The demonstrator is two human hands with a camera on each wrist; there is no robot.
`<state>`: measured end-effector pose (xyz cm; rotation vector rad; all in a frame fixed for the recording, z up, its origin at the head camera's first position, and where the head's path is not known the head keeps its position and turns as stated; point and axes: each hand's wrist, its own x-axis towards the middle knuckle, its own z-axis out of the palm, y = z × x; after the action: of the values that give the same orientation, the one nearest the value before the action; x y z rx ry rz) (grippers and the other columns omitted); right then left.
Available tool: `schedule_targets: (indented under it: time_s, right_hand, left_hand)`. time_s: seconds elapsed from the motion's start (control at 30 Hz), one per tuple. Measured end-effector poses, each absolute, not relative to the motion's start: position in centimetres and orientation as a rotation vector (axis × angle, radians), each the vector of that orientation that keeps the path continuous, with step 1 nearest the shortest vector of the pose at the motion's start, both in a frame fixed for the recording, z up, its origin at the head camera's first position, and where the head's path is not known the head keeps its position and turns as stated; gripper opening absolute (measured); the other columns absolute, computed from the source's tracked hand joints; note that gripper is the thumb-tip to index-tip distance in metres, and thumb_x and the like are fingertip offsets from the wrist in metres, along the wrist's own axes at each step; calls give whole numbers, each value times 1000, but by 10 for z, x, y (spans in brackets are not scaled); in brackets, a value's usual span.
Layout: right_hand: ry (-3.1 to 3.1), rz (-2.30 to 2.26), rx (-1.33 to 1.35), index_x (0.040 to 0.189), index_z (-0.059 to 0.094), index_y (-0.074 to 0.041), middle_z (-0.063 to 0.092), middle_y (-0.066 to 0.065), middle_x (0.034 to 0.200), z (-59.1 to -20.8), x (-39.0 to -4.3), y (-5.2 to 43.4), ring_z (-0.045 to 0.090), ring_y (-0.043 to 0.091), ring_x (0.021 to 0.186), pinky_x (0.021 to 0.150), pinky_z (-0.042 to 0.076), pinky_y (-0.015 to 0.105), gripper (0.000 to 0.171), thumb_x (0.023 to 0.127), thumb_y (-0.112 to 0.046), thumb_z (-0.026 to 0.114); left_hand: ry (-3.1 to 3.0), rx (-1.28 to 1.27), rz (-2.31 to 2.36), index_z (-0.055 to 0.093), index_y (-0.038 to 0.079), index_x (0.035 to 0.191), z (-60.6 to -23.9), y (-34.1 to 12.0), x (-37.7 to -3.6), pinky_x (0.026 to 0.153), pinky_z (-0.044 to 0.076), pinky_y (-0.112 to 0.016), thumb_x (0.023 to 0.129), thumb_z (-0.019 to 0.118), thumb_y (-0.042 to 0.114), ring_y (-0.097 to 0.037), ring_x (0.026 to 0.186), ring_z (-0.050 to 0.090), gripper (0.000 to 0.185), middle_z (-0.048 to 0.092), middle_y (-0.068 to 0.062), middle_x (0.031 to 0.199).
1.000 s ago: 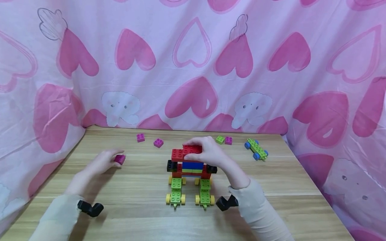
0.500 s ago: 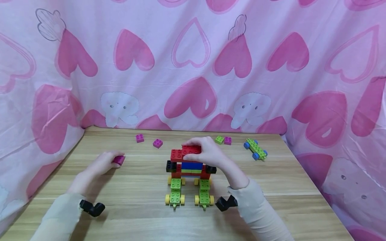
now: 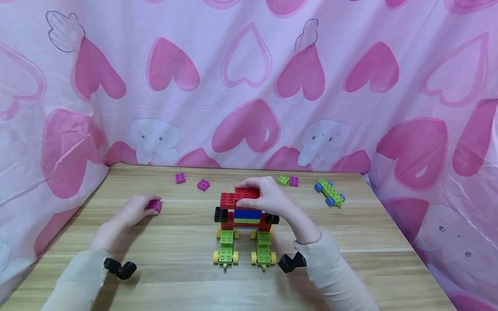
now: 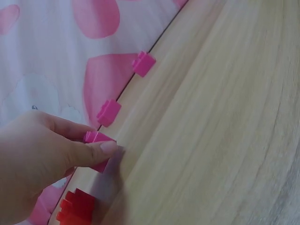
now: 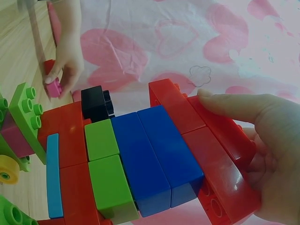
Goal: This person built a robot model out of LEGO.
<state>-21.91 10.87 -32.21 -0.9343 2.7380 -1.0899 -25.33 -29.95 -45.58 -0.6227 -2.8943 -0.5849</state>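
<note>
Between the two hands, nearer the right one, stands the block model (image 3: 244, 218) on the wooden table (image 3: 350, 242): red, blue, green and black bricks stacked over two green wheeled bases (image 3: 226, 254). It looks rigid plastic and light, but as a press-fit stack it would likely come apart if lifted by one end, so the sound place to hold it is across the long sides of the top layers. The right hand (image 3: 272, 196) does that, fingers curled over the red top brick (image 3: 243, 194), with the thumb on its near face. In the right wrist view the fingertips (image 5: 220, 101) lie along the brick's edge. To the left, well apart from the model, the left hand (image 3: 130, 211) pinches a small magenta brick (image 3: 154, 204) between thumb and fingers at the table surface; smooth, hard and light, it is best gripped on opposite side walls. Beyond both hands lie loose magenta bricks (image 3: 203, 184), a green-and-magenta pair (image 3: 288, 180), and a green wheeled piece (image 3: 330, 192).
</note>
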Motion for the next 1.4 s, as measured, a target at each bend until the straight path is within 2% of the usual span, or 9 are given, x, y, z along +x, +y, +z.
schedule_targets:
  time_s: [0.4, 0.6, 0.83, 1.1, 1.4]
  right_hand:
    - [2743, -1080, -911, 125, 67, -12, 70, 5, 120, -324, -220, 109, 62, 21, 111, 97, 51, 42, 44, 84, -26, 77]
    - [2753, -1066, -912, 124, 67, -12, 70, 4, 119, -323, -219, 109, 62, 20, 109, 96, 51, 42, 42, 85, -26, 77]
    - [2754, -1064, -899, 124, 67, -13, 70, 4, 120, -323, -219, 107, 61, 21, 111, 97, 51, 42, 43, 85, -27, 77]
    - [2757, -1080, -897, 123, 68, -13, 70, 4, 119, -323, -218, 107, 61, 21, 111, 98, 51, 43, 42, 84, -26, 77]
    - [2771, -1070, -906, 122, 68, -13, 71, 4, 118, -323, -218, 106, 62, 21, 109, 97, 51, 43, 41, 85, -26, 76]
  left_hand:
    - [-2879, -499, -816, 61, -6, 124, -430, -273, -248, 95, 47, -58, 84, 76, 15, -41, 107, 61, 48, 67, -25, 113]
    - [-2827, -511, -825, 62, -6, 124, -413, -250, -244, 98, 46, -59, 85, 76, 19, -46, 113, 59, 49, 64, -29, 120]
    - [-2721, -589, -882, 63, -1, 126, -395, -225, -235, 95, 49, -57, 83, 78, 18, -40, 110, 62, 50, 65, -23, 122]
    - [-2576, -707, -926, 66, 0, 120, -376, -194, -225, 89, 53, -52, 80, 81, 15, -34, 103, 65, 46, 70, -17, 112]
    - [-2501, -818, -964, 68, 4, 119, -364, -164, -217, 92, 53, -50, 82, 80, 19, -31, 111, 63, 42, 70, -12, 116]
